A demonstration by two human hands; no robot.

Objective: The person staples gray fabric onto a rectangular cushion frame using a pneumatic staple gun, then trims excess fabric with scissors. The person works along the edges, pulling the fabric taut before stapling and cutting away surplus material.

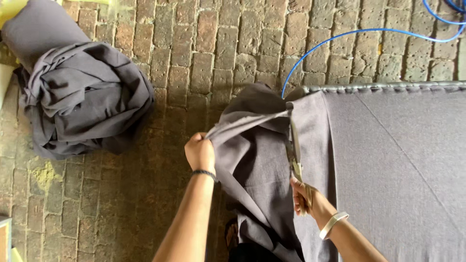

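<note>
- The right hand (305, 196) has its grip closed through the handles of a pair of scissors (294, 154), fingers curled tight around them; a pale bangle (333, 224) sits on that wrist.
- The scissors point away from the person, their blades lying along the edge of the grey cloth (262, 160), with the tips hidden near the corner of the covered surface.
- The left hand (199, 152) pinches a fold of the same grey cloth in a closed fist and pulls it out to the left, so that the cloth stands taut in a ridge between the fist and the scissors. A dark band (204, 172) circles that wrist.
- The loose part of the cloth hangs down from the left side of the covered piece and falls toward the person's feet.
- To the right, a broad flat surface (403, 165) is covered in matching grey fabric, with a seam line crossing it slantwise and a dark ridged border (388, 87) along its far edge.
- A blue cable (340, 36) curves over the brick floor (218, 43) from the far corner of that surface toward the upper right.
- Well apart to the left, a roll of grey fabric (73, 92) lies on the bricks, its loose end crumpled in a heap.
</note>
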